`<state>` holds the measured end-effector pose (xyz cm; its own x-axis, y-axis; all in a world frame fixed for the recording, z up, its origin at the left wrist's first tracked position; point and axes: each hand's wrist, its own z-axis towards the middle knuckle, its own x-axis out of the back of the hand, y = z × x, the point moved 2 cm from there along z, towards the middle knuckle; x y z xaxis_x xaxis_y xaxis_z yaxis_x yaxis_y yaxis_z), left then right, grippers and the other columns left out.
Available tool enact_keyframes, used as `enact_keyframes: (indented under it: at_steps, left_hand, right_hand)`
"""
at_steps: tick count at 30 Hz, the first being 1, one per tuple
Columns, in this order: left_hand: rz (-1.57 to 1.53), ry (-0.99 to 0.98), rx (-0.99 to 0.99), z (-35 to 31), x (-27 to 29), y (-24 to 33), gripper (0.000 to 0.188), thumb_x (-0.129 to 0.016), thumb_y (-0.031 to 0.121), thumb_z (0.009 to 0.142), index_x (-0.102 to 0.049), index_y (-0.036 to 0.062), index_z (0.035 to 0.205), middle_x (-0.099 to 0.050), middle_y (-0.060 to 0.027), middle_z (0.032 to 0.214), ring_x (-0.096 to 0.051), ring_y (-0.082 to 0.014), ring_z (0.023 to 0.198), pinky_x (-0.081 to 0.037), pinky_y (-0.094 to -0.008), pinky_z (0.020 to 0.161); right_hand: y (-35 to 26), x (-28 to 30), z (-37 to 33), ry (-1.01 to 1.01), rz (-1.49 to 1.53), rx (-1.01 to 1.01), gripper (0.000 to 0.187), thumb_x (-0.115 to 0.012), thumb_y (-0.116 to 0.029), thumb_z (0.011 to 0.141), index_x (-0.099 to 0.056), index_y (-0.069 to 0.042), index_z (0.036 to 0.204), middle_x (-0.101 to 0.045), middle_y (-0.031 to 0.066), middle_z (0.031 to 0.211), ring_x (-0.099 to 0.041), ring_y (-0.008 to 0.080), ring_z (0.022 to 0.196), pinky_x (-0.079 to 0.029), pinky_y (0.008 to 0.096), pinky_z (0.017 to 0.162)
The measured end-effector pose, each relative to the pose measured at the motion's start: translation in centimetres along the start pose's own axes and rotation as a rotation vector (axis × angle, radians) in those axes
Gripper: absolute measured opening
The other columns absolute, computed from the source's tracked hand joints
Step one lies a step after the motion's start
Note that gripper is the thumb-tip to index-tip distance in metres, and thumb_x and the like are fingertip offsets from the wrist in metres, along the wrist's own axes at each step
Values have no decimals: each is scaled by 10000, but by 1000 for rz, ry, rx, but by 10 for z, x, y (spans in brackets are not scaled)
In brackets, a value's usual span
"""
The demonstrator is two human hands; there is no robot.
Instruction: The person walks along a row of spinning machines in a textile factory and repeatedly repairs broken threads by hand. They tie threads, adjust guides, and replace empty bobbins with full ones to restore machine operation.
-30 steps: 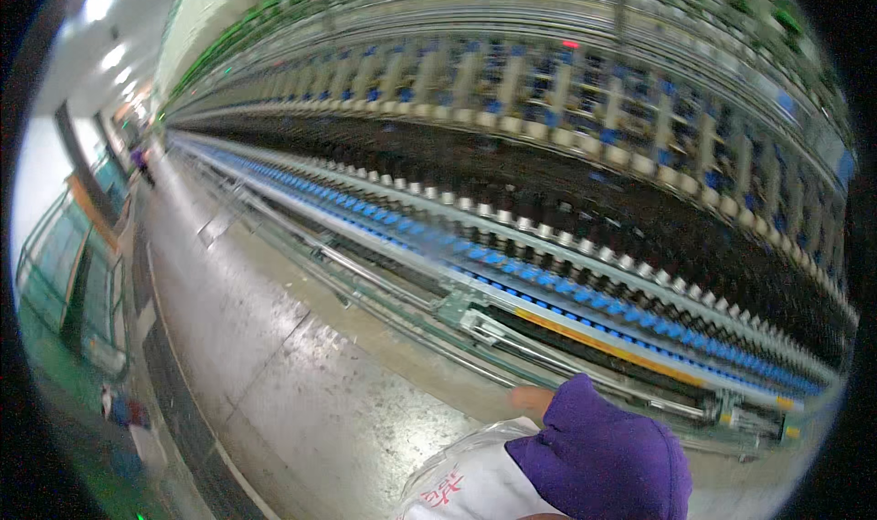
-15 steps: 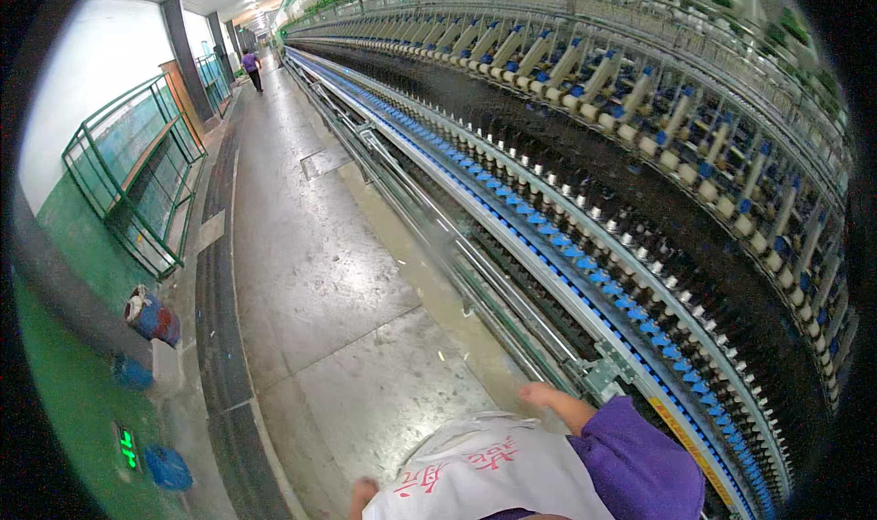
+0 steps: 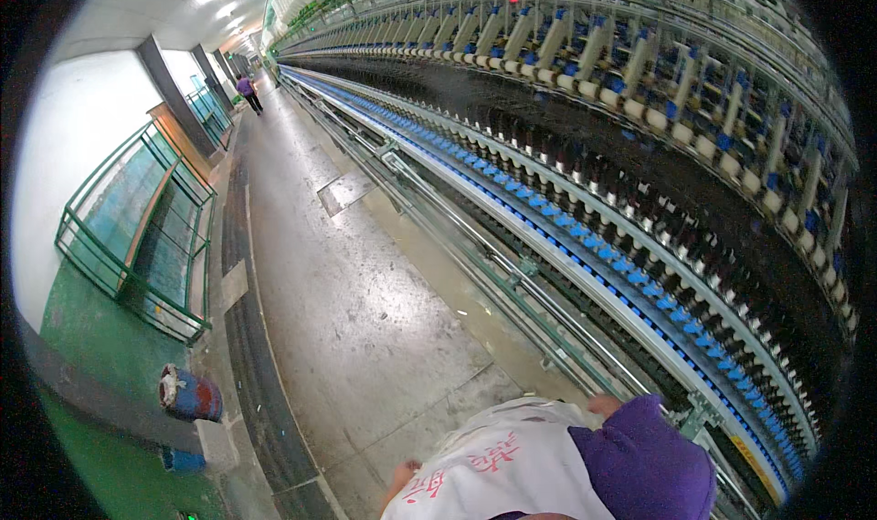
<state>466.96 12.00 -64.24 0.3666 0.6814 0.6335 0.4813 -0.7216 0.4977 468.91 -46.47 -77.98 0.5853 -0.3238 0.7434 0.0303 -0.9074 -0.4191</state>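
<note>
My left hand [image 3: 403, 476] hangs low beside the white apron [image 3: 484, 461] with red writing; only a small part of it shows, and its fingers cannot be made out. On the other side, my right hand [image 3: 603, 405] peeks out between the apron and my purple sleeve [image 3: 635, 461], near the metal rails of the long spinning machine [image 3: 585, 237]. Its fingers are hidden or blurred. Neither hand visibly holds anything. Along the machine run a blue strip, rows of dark spindles and pale rollers above them.
A grey floor aisle [image 3: 365, 319] stretches ahead along the machine. Further down it walks a person [image 3: 248, 93] in a purple top. At the left wall stand a green metal frame [image 3: 137, 232] and a red-and-blue bin [image 3: 192, 394]. Steel rails [image 3: 512, 269] edge the machine's foot.
The bin and the green frame have slid lower in my view, and the view has tilted. My right forearm, bare before, is now mostly hidden behind the sleeve and apron.
</note>
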Motion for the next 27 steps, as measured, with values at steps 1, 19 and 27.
enact_keyframes:
  at_steps: [1, 19, 27]
  left_hand:
    - [-66, -36, 70, 8, 2, -12, 241, -457, 188, 879, -616, 11, 913, -639, -106, 676, -615, -173, 598, -482, -322, 549]
    - [-8, 55, 21, 556, 385, 56, 327, -458, 298, 874, -597, 15, 962, -648, -148, 830, -613, -284, 736, -479, -371, 664]
    - [-633, 296, -564, 830, 619, 245, 175, -527, 146, 860, -569, -10, 929, -589, -33, 694, -523, -117, 615, -438, -261, 579]
  right_hand:
    - [-28, 35, 59, 31, 21, -22, 323, -501, -321, 778, -651, -47, 859, -634, 169, 836, -604, 354, 788, -474, 460, 692]
    - [-248, 291, 566, -169, -282, 209, 233, -521, -209, 755, -614, -4, 695, -599, 204, 728, -577, 339, 676, -444, 448, 594]
    - [-235, 322, 656, -162, -217, -121, 257, -518, -231, 804, -636, -3, 819, -617, 195, 842, -590, 355, 755, -464, 457, 631]
